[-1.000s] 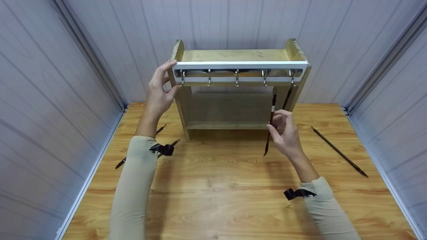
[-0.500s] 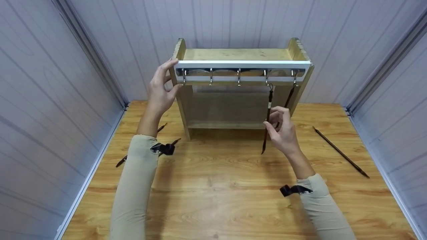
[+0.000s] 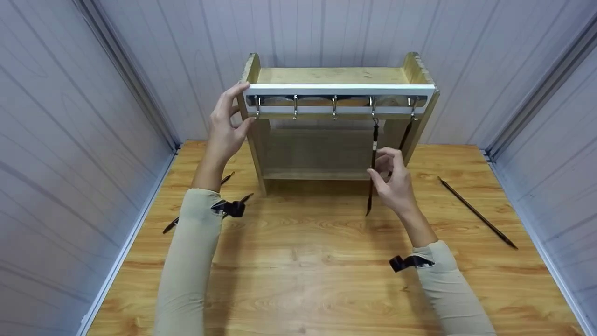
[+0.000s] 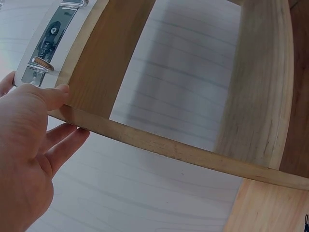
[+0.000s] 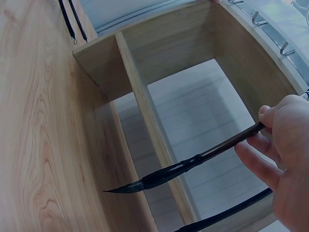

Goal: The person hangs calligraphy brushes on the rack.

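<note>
Pinching a dark brush between the fingers of the right hand, tip down, top end up at a hook, before the wooden shelf! Gripping the shelf's side with the left hand. Now across the wood-grain surface, past loose brushes left and right, out to pale panelled walls.

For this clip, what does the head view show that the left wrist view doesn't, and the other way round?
Only the head view shows the right hand pinching the held brush, the hanging brush at the last hook on the right, and the loose brush lying far right.

Only the left wrist view shows a screw and small lettering on the metal strip.

Both show the left hand holding the shelf at its corner, and hooks, though the wrist view catches just two.
</note>
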`<state>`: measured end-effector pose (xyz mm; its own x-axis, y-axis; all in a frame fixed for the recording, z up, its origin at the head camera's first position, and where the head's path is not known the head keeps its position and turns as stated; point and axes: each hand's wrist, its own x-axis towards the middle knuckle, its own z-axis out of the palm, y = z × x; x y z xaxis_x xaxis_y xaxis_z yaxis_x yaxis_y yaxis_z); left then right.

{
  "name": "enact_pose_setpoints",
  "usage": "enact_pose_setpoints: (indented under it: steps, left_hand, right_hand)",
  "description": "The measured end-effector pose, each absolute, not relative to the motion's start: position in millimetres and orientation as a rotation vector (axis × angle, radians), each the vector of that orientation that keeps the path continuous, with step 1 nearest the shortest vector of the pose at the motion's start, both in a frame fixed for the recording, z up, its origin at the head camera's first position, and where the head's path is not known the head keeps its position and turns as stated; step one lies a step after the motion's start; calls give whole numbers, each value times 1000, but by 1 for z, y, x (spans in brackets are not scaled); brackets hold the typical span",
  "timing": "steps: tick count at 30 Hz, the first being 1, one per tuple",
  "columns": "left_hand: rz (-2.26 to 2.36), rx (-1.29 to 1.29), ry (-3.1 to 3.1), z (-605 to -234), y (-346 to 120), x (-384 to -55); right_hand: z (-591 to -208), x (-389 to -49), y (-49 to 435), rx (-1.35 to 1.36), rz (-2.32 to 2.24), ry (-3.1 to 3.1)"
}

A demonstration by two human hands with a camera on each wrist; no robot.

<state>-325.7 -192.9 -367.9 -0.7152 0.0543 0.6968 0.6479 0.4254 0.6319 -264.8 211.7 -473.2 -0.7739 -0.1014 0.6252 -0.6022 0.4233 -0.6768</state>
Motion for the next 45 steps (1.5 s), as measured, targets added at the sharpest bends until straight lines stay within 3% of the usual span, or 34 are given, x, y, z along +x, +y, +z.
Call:
enact_pose_setpoints:
  steps: [45]
  left_hand:
    - [-1281,-582,-2097,-369,-194,-323]
  right_hand:
    - [-469,-262,211,529,1261,-2023]
